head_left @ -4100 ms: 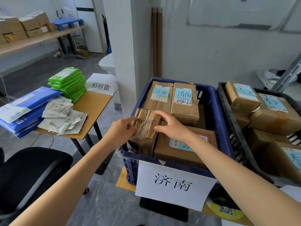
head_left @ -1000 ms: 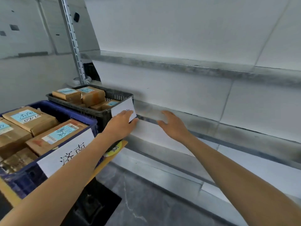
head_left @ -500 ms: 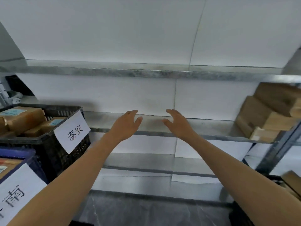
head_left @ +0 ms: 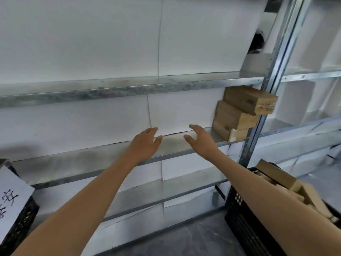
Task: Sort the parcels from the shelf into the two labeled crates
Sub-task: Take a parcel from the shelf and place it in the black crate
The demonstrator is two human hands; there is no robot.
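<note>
Head view, facing the shelving.

Left hand [head_left: 145, 143]: fingers straight and slightly spread, thumb out to the right, nothing in it. It hovers in front of the middle board of the grey galvanised metal shelf [head_left: 92, 157].

Right hand [head_left: 201, 141]: likewise spread wide, thumb pointing left toward the other hand, nothing held. The two hands are near each other, palms turned partly inward, not touching. Cannot tell whether either touches the board.

Parcels: a stack of three brown cardboard parcels [head_left: 236, 115] sits at the far right end of the same middle board, against the perforated steel upright post [head_left: 267, 85]. The top parcel is skewed and juts forward past the two beneath; its end face carries dark printing, too blurred to read. The right hand is nearer to the stack than the left, but apart from it.

Lower left corner: black mesh plastic crate [head_left: 22, 222] with a white paper label [head_left: 11, 196] bearing handwritten black characters, partly cut off by the frame edge.

Lower right: a second black slotted plastic crate [head_left: 245, 228] on the grey marbled floor [head_left: 193, 241], holding several brown cardboard boxes [head_left: 276, 176], partly hidden by the right forearm. No label on it can be made out.

White backing panels [head_left: 73, 43] line the shelves behind.
</note>
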